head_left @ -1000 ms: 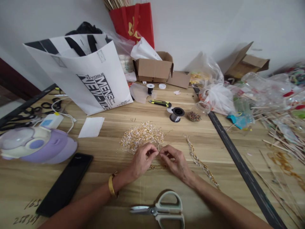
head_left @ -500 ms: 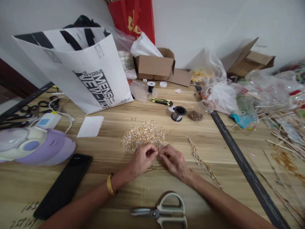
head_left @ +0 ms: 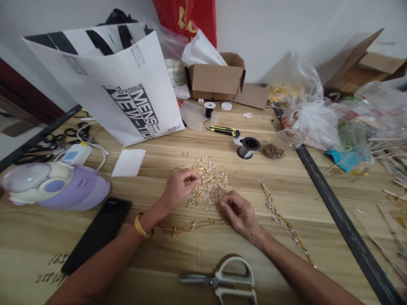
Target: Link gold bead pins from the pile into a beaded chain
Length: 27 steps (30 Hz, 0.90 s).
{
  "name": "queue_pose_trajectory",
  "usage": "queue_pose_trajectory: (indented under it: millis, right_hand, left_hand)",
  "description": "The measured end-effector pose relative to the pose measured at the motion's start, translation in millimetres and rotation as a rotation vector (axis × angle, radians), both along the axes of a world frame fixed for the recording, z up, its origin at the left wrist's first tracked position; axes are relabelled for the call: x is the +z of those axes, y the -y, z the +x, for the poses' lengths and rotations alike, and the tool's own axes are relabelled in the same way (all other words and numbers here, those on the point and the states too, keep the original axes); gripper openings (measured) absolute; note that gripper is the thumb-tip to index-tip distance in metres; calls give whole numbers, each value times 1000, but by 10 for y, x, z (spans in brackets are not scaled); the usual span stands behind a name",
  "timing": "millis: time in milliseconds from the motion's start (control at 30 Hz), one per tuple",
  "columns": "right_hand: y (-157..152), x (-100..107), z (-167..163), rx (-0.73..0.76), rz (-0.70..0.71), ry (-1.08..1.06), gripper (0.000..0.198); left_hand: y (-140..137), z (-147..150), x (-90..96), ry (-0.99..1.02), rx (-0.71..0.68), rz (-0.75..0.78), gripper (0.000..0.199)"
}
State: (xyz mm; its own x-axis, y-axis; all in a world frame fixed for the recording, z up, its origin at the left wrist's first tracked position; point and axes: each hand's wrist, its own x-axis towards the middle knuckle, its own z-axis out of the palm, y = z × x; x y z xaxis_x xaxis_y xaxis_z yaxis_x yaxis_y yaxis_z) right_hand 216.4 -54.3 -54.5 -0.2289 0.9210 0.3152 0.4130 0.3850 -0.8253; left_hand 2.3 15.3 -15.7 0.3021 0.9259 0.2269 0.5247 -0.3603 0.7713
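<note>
A loose pile of small gold and clear beads or charms [head_left: 210, 178] lies mid-table. My left hand [head_left: 179, 186] is over the pile's left side, thumb and forefinger pinched together; anything between them is too small to make out. At the pile's lower right edge my right hand [head_left: 240, 212] is closed, fingertips together. A thin gold chain [head_left: 193, 225] lies across the table in front of the pile and runs into my right hand, its end hidden by the fingers. To the right lies a finished-looking beaded strand bundle [head_left: 282, 218]. White-handled scissors [head_left: 233, 277] lie open nearest me.
Behind the pile are a wire spool [head_left: 248, 148], a yellow-black cutter knife [head_left: 223, 130] and a jar of dark beads [head_left: 275, 151]. At left stand a white paper bag [head_left: 127, 93], a black phone [head_left: 97, 233] and a purple-white device [head_left: 63, 186]. Cardboard boxes and plastic bags line the back.
My hands have parted: the left moved up and left onto the pile, while the right stays near the pile's edge. More of the gold chain shows. The view has shifted slightly.
</note>
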Motion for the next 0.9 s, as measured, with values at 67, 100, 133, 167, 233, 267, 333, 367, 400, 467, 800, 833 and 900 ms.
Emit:
queue_pose_trajectory:
  millis: [67, 100, 133, 167, 233, 267, 333, 367, 400, 467, 800, 833, 900]
  right_hand:
    - [-8, -1, 5, -20, -53, -34, 13]
    - [-12, -3, 7, -28, -76, -54, 13]
    - [-16, -6, 8, -37, -92, -73, 14]
    - [-20, -8, 10, -42, -103, -87, 14]
    - [-24, -13, 12, -46, -112, -101, 14]
    - [-25, -16, 14, -43, -110, -103, 14]
    - [-27, -23, 19, -31, -104, -99, 13]
    - [-27, -26, 23, -23, -100, -95, 13]
    - [-28, -29, 26, -17, -96, -91, 12]
    - [-29, -32, 31, -11, -90, -84, 12]
    - [-39, -12, 41, 3, -70, -65, 11]
    - [-41, -11, 43, 8, -67, -61, 11]
    - [-46, -9, 47, 14, -61, -55, 10]
  left_hand:
    - [-53, -9, -49, -76, -20, 63, 8]
    - [-73, -1, -74, -121, -36, 103, 9]
    - [-87, 13, -96, -176, -61, 142, 9]
    - [-95, 31, -111, -237, -85, 184, 10]
    - [-96, 73, -121, -367, -132, 253, 10]
    - [-92, 93, -117, -425, -153, 279, 11]
    - [-80, 123, -104, -514, -193, 302, 14]
    - [-76, 133, -99, -542, -211, 303, 16]
    - [-73, 140, -95, -561, -225, 301, 17]
    - [-73, 146, -98, -579, -243, 292, 18]
    - [-94, 92, -158, -478, -262, 214, 17]
    - [-96, 85, -155, -467, -259, 198, 16]
    - [-102, 78, -147, -435, -239, 181, 14]
